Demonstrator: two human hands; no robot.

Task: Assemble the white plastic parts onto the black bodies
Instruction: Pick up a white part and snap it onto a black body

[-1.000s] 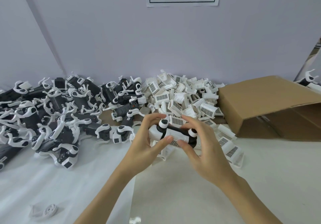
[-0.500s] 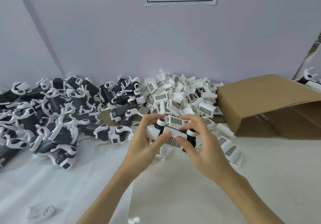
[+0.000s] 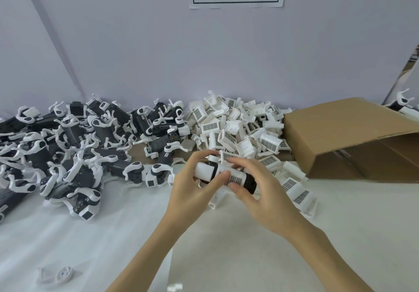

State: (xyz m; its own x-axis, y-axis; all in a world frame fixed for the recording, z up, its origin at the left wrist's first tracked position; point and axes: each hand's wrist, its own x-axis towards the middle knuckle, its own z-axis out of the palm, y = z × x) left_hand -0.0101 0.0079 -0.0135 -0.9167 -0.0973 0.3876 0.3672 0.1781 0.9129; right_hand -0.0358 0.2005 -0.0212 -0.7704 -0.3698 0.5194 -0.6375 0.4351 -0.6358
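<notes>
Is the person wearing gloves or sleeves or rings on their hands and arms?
No. The left hand and the right hand are both bare, with no gloves. No rings, watch or bracelet show on the fingers or wrists. Both forearms are bare too, with no sleeve visible anywhere up to the bottom edge of the picture. The fingernails look short and plain.

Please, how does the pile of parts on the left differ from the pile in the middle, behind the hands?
The left pile mixes black bodies with curved white arms attached; the middle pile is all white. The middle pile's pieces are small and boxy with dark grille patches, while the left pile's are longer. The left pile spreads wider along the wall; the middle pile is more compact, next to the cardboard box. Both lie loose and unsorted on the white table.
</notes>
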